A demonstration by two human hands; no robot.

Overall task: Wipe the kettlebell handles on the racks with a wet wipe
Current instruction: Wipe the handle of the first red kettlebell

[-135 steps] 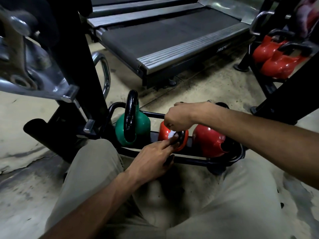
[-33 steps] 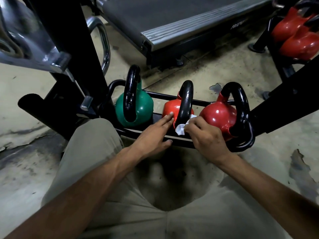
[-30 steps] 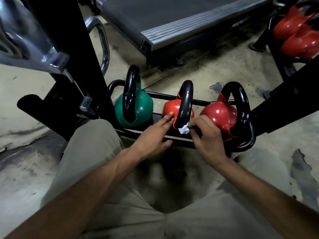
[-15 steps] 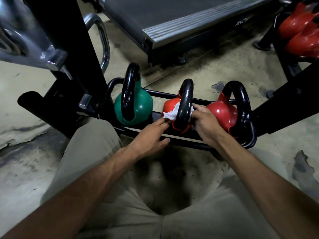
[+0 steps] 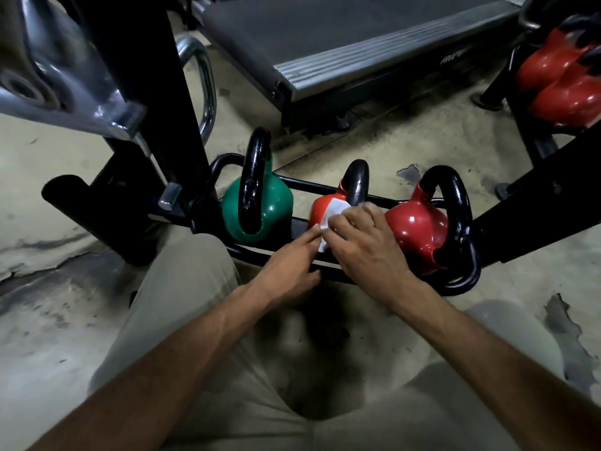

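Three kettlebells stand on a low black rack (image 5: 299,183): a green kettlebell (image 5: 279,206) at the left, a small orange-red kettlebell (image 5: 320,208) in the middle, a red kettlebell (image 5: 418,229) at the right. All have black handles. My right hand (image 5: 364,242) grips the lower part of the middle handle (image 5: 357,183) with a white wet wipe (image 5: 333,211) wrapped under its fingers. My left hand (image 5: 287,268) lies just left of it, fingers straight, fingertips touching the wipe's edge and the orange-red bell's base.
A treadmill deck (image 5: 341,37) lies beyond the rack. A black machine frame with a chrome bracket (image 5: 107,92) stands close at the left. More red kettlebells (image 5: 566,79) sit on another rack at the upper right. My knees flank the rack on the worn concrete floor.
My right hand has slid down the middle handle from its upper side, and the wipe now shows on the handle's left. My left hand has stayed at the bell's base.
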